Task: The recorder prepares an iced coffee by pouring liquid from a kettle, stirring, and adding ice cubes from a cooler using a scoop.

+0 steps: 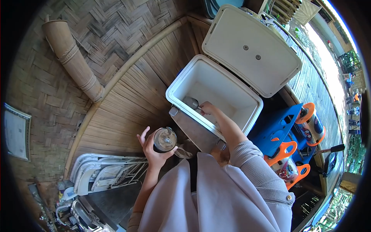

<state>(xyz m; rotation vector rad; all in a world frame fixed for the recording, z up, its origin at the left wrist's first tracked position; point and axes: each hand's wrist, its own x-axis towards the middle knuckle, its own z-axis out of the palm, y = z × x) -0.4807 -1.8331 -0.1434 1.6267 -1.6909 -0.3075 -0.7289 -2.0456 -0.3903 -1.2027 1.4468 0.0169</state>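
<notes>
My left hand [153,152] grips a round, see-through cup [156,142] from its side. Brown, creamy stuff and a grey piece, whose kind is unclear, show at the cup's top. Inside a white cooler box [200,127], my right hand [207,108] holds a metal scoop [190,102] by the handle. The scoop's bowl is low in the box, near its left wall. Hinged at the back, the cooler's lid [249,55] is swung up and leans away from me. The far bottom of the box looks white and bare; my forearm hides part of the near right side.
To the left stand folded white metal chairs [107,171], with metal kitchenware [81,217] below. Blue and orange plastic items [278,130] crowd the cooler's right side. A bamboo rail [121,72] and slatted bamboo wall [130,95] curve behind; a bamboo tube [72,61] hangs above.
</notes>
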